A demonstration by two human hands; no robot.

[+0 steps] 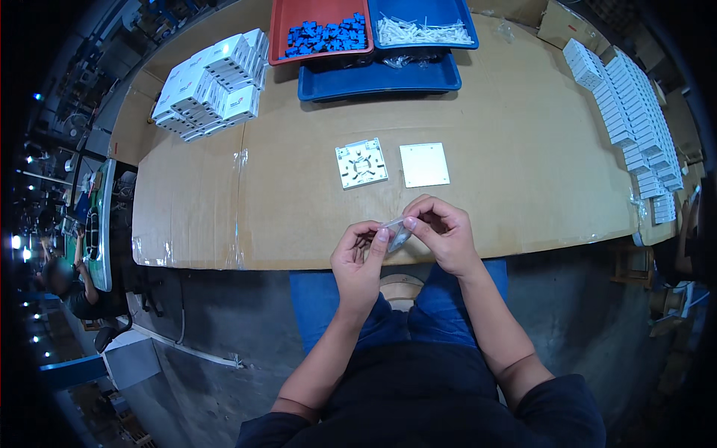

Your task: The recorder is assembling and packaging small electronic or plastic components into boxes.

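Between my hands, just above the table's near edge, is a small clear plastic bag [398,237] with something pale inside that I cannot make out. My left hand [360,254] pinches its left upper edge between thumb and finger. On the other side, my right hand [442,233] grips the upper right corner the same way. Beyond the hands lies a square white plastic tray-like part [361,163] with slots and clips facing up. A flat square white cover [424,165] rests to its right, a small gap between them.
At the back stand a red bin [279,30] of blue plastic pieces, a blue bin [467,39] of white strips and a lower blue tray [379,86]. White boxes [213,82] are stacked left; rows of white units [627,112] line the right. Another person [86,287] works far left.
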